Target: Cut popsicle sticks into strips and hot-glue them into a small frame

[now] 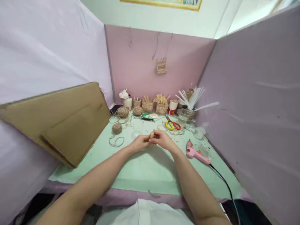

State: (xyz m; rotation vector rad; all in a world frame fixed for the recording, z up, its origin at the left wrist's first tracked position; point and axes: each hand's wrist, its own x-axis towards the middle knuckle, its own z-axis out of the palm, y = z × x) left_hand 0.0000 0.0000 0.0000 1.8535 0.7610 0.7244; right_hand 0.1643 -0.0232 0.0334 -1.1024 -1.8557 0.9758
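Over the middle of the table, my left hand (141, 143) and my right hand (161, 139) meet around a small tan piece (152, 135) that looks like wood. Fingers of both hands are closed on it, covering most of its shape, so its exact kind does not show. Just beyond my hands stands a clear, see-through item (137, 128). To the left lie a ball of twine (117, 128) and a loose loop of cord (116, 142).
On the right lies a pink glue gun (196, 154), its black cord running off the front edge. Scissors (172, 124) and green-handled pliers (145, 117) lie farther back. Baskets of wooden sticks (161, 107) line the rear. Cardboard (77, 122) leans at left.
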